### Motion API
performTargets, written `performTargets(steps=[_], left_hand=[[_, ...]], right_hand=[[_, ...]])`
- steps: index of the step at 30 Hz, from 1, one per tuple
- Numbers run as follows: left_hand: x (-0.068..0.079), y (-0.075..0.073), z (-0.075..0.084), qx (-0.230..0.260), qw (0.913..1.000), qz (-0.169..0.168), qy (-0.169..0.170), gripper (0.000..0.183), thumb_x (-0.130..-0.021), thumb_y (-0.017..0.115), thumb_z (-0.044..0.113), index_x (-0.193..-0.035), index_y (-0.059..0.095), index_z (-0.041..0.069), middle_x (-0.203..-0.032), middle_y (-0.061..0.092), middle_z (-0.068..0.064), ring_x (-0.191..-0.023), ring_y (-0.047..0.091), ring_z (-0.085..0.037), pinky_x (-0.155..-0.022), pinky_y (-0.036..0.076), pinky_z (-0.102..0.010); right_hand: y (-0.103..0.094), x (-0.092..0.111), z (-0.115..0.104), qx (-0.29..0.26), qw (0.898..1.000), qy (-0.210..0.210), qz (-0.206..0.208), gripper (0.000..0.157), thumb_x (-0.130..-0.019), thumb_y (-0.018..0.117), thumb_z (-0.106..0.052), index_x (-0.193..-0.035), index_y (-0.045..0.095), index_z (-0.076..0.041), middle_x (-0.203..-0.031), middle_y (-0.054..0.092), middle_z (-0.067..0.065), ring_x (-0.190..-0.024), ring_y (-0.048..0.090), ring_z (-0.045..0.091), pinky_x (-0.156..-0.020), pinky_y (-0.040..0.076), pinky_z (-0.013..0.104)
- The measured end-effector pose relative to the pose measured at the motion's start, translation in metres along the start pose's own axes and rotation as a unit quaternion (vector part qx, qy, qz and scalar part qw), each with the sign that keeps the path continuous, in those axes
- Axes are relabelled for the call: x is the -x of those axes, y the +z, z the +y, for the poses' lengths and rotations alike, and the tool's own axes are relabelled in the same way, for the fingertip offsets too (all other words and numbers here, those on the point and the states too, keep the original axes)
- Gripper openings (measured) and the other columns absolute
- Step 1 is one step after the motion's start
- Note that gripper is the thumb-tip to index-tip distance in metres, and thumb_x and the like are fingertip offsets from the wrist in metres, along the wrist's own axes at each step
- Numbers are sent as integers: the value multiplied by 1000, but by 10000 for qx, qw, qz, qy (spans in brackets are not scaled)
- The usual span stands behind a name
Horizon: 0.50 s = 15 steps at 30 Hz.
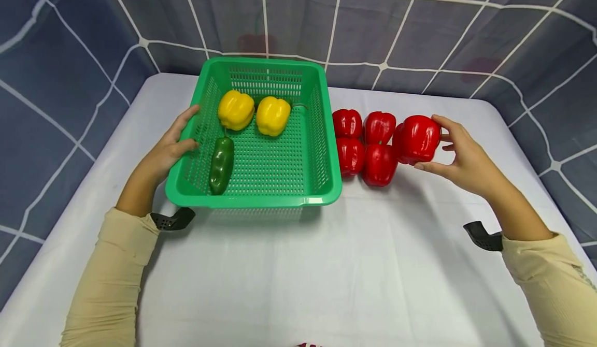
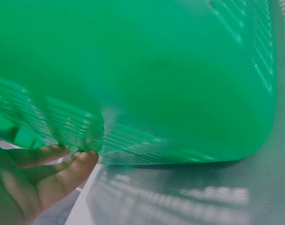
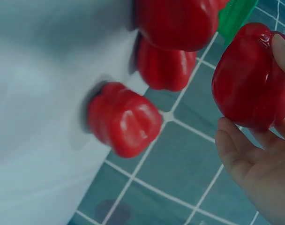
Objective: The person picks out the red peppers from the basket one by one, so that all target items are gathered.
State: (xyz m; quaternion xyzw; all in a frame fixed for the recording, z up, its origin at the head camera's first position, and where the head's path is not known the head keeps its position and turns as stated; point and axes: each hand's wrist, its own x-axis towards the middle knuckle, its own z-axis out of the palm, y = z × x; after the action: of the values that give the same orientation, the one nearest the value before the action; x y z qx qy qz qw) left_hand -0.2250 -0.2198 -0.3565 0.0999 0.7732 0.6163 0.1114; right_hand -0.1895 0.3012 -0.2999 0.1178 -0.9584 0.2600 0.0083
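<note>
In the head view my left hand [image 1: 168,147] holds the left rim of a green plastic basket [image 1: 261,201], thumb and a finger over the edge. In the left wrist view its other fingers [image 2: 70,176] lie against the slotted outer wall. Inside the basket are two yellow bell peppers [image 1: 236,110] and a dark green chili pepper [image 1: 222,164]. My right hand [image 1: 466,160] grips a red bell pepper [image 1: 416,140] between thumb and fingers, above the table. Several more red bell peppers [image 1: 380,164] lie right of the basket; one [image 3: 126,119] sits apart in the right wrist view.
A white cloth covers the table [image 1: 298,274]. Dark grey-blue curtain [image 1: 354,26] with a white grid hangs behind and at both sides. A black camera mount [image 1: 482,235] juts from each wrist.
</note>
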Motion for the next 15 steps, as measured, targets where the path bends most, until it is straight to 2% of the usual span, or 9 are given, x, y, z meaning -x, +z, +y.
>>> performTargets(steps=[1,3,4,7,9,11,13,14,15], left_hand=[[0,0,0,18,10000,2,1,78,-83,37,-1,-147,5,29,-147,8,-17,-99,43,-11,-68,50,-16],[1,0,0,59,10000,-6,16,78,-83,37,-1,-148,5,28,-148,7,-18,-99,43,-11,-69,50,-16],[1,0,0,65,10000,-6,22,78,-83,37,-2,-148,5,28,-148,7,-18,-100,42,-11,-69,49,-16],[1,0,0,56,10000,-24,43,78,-83,37,-1,-148,4,28,-149,5,-18,-100,42,-10,-69,50,-16],[1,-1,0,63,10000,-34,67,78,-83,36,-1,-148,4,28,-149,5,-18,-99,44,-10,-68,50,-17],[1,0,0,68,9999,-43,93,77,-83,36,-1,-148,4,28,-149,5,-19,-97,46,-9,-67,51,-18],[1,0,0,76,9999,-48,109,77,-83,36,-2,-148,5,27,-149,5,-19,-96,47,-9,-67,52,-18],[1,0,0,98,9999,-52,112,77,-83,36,-2,-148,5,27,-149,5,-20,-96,47,-10,-67,52,-19],[1,0,0,98,9999,-50,114,78,-83,36,-2,-148,5,27,-149,5,-19,-97,46,-10,-67,51,-18]], right_hand=[[1,1,3,-39,10000,16,2,95,-70,78,-19,-145,21,-14,-134,36,20,-107,44,41,-72,49,22],[3,4,9,-43,10000,50,10,94,-69,78,-20,-145,22,-13,-133,37,19,-106,44,40,-68,39,8],[4,5,12,-75,10000,58,10,93,-69,78,-19,-144,22,-13,-132,37,19,-106,44,40,-67,36,5],[8,9,20,-112,9999,111,0,93,-69,78,-18,-144,23,-13,-132,37,19,-106,44,39,-66,37,5],[10,11,25,-127,9998,170,-35,93,-70,77,-19,-144,22,-12,-132,36,21,-105,44,40,-71,47,18],[13,13,30,-124,9995,258,-91,94,-71,77,-20,-145,20,-11,-133,35,22,-105,44,43,-74,52,37],[15,16,34,-110,9993,325,-162,95,-71,77,-21,-145,18,-10,-135,33,24,-105,43,45,-77,48,55],[16,17,36,-116,9992,337,-181,95,-71,76,-20,-145,18,-9,-134,33,25,-106,42,46,-79,44,61],[17,18,38,-94,9992,336,-204,95,-71,76,-19,-145,17,-8,-134,32,25,-106,42,47,-80,43,62]])
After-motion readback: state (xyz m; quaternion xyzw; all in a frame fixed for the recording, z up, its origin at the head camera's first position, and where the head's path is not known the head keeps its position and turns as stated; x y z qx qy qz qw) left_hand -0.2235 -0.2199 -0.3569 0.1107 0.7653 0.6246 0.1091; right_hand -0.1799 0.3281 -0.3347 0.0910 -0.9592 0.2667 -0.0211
